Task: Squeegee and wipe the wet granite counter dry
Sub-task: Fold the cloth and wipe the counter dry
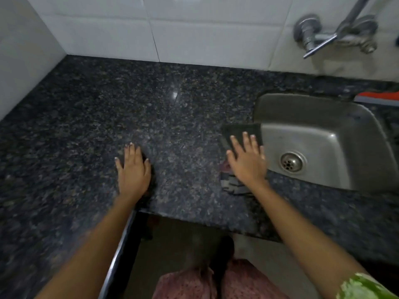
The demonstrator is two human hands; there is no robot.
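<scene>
So we're looking down at the tabletop (183, 117), dark speckled granite w/ a glossy sheen and a bright glare spot near the middle, prob wet but hard to tell. Our left hand (132, 169) is flat on the stone, fingers spread, grip open, holding nothing. Right hand (248, 158) is pressed flat on a dark cloth (239, 130), fingers splayed, not clenched around it, just palm down. The cloth sits right at the left edge of the steel sink (336, 130), its far corner hanging over the rim; the near end looks striped/patterned. Something orange and grey (377, 98) lies behind the sink at the right edge, cut off, can't tell what. Tap (336, 35) on the white tile wall (205, 29) above.
</scene>
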